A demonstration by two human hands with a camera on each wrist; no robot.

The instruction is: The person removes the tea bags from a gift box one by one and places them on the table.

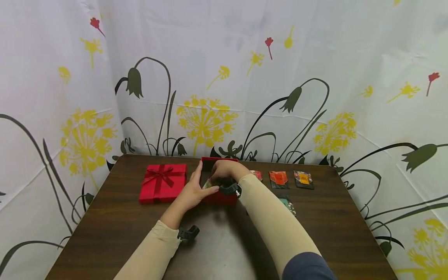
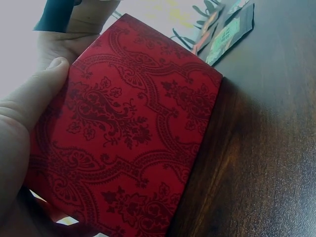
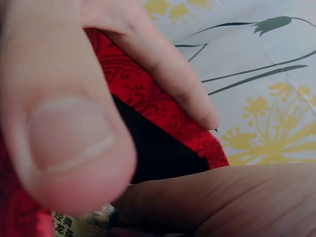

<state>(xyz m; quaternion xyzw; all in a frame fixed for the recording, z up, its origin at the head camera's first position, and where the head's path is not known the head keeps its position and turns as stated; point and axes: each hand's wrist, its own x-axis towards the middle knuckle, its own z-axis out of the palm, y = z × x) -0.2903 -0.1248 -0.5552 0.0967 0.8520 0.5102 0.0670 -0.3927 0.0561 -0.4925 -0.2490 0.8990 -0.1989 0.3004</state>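
Note:
A red patterned gift box (image 1: 220, 198) with a black inside stands open at the middle of the table. My left hand (image 1: 192, 190) grips its left side, the thumb (image 2: 47, 89) at the near corner and a finger (image 3: 185, 94) along the wall. Over the box, my right hand (image 1: 227, 171) reaches down inside with bent fingers, holding a small tea packet (image 1: 207, 184). Pale lettering ground with dark characters shows on the tea packet (image 3: 69, 224) in the right wrist view. The right fingertips are hidden.
A red lid (image 1: 175, 184) with a dark ribbon bow lies left of the box. On the right are packets with orange labels (image 1: 279, 179) (image 1: 303, 179), a reddish packet (image 1: 257, 174) and a green one (image 1: 288, 204), partly behind my right sleeve. A flowered curtain (image 1: 224, 77) hangs behind the table.

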